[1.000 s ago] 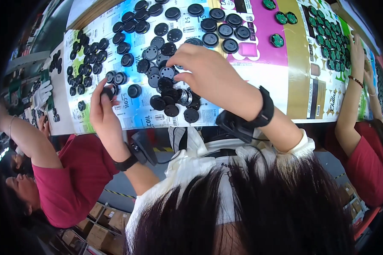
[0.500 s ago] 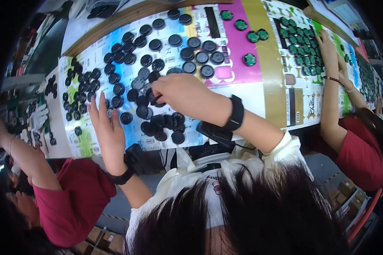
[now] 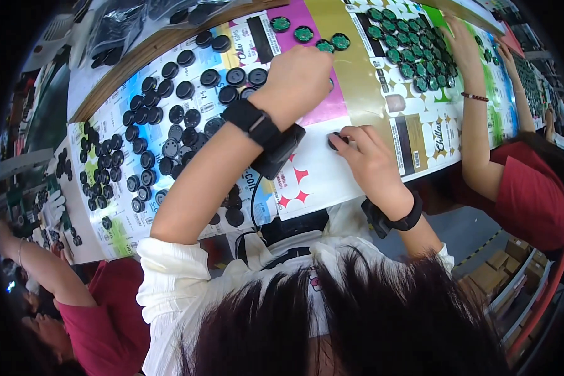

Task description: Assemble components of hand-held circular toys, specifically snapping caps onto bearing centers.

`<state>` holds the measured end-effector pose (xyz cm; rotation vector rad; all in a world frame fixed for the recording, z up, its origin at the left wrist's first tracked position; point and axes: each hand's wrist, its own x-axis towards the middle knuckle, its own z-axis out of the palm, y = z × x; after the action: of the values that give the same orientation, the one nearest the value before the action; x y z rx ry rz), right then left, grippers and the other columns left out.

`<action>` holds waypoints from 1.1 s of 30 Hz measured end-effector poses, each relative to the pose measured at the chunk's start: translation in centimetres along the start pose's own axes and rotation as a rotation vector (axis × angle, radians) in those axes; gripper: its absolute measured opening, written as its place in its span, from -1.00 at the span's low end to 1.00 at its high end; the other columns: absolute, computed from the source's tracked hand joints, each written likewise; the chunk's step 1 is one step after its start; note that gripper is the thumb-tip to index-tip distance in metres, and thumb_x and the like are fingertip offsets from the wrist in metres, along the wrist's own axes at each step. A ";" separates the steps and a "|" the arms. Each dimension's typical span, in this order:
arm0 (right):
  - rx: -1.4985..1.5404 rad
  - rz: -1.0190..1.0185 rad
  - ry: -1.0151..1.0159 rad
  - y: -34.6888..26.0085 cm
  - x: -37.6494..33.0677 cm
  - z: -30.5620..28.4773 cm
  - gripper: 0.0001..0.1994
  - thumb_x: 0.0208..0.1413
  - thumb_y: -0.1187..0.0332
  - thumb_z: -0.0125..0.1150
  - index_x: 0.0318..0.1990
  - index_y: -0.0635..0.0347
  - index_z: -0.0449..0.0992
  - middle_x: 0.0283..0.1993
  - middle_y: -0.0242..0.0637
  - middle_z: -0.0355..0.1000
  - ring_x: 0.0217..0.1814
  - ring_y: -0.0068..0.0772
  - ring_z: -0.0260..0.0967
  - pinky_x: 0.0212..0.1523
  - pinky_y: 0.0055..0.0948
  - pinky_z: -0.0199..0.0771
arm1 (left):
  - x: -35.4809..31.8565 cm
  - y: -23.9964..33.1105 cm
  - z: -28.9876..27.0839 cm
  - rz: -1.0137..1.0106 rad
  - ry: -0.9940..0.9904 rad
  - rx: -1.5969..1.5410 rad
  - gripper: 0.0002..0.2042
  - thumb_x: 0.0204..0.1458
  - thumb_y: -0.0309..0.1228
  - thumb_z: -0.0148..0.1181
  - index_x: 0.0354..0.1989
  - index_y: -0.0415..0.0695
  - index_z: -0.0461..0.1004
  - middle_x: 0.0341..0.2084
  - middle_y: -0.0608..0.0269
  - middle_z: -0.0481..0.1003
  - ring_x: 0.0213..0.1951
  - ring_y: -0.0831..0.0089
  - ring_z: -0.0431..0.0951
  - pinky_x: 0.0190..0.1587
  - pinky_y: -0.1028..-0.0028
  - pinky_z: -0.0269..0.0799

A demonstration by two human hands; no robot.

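My left hand (image 3: 301, 75) reaches over the far middle of the table, back upward, with its fingers curled down and mostly hidden. It covers the spot of a green-topped disc, whose dark edge peeks out by the fingers; whether it is gripped I cannot make out. Just beyond lie several loose green-topped discs (image 3: 303, 34). Lower right, over the white sheet, my right hand (image 3: 373, 160) pinches a small round black cap (image 3: 338, 141) between thumb and fingers. Left of and beneath my left forearm spread many black round caps (image 3: 185, 89), some dark grey inside.
A wooden rail (image 3: 138, 66) bounds the far edge, with plastic bags (image 3: 116, 28) behind it. Packed green-topped discs (image 3: 413, 50) lie right, near a co-worker's hand (image 3: 460, 44). Another co-worker's arm (image 3: 50, 269) is at left. Printed sheets (image 3: 294, 197) cover the table.
My left hand has swung from the left caps across to the green discs. My right hand has left the black pile and come right with a black cap. The view has shifted.
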<state>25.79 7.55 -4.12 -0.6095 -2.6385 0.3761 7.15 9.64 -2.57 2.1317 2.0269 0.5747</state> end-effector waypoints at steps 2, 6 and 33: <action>0.035 0.026 -0.026 -0.1 -0.2 0.0 -0.69 -0.32 0.58 0.16 -0.28 0.21 0.44 -0.32 -0.28 0.26 -0.31 -0.36 0.26 -0.35 -0.48 0.33 | 0.8 -0.3 0.5 0.030 -0.030 -0.049 -0.86 -0.32 -0.45 0.12 -0.51 -0.20 0.44 -0.56 0.10 0.44 -0.40 0.15 0.43 -0.38 0.31 0.36; 0.184 0.099 -0.085 0.3 0.0 -0.1 -0.65 -0.33 0.57 0.17 -0.23 0.21 0.39 -0.28 -0.26 0.23 -0.29 -0.30 0.26 -0.30 -0.43 0.32 | 1.5 -0.8 0.6 0.038 -0.136 -0.139 -0.86 -0.34 -0.48 0.12 -0.51 -0.18 0.44 -0.56 0.09 0.43 -0.44 0.14 0.44 -0.39 0.31 0.37; 0.430 0.182 0.001 -0.9 3.2 -4.0 -0.65 -0.28 0.53 0.22 -0.23 0.29 0.34 -0.35 -0.24 0.34 -0.45 -0.50 0.28 -0.44 -0.57 0.30 | -8.9 3.5 -6.9 -0.564 -0.043 -1.625 -0.72 0.05 -0.40 -0.17 -0.08 -0.24 0.23 -0.28 0.10 0.40 -0.48 0.60 0.30 -0.48 0.64 0.27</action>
<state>24.60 8.97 0.71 -0.6998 -2.3942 0.9641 7.69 -0.49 3.41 0.5686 1.1009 1.3280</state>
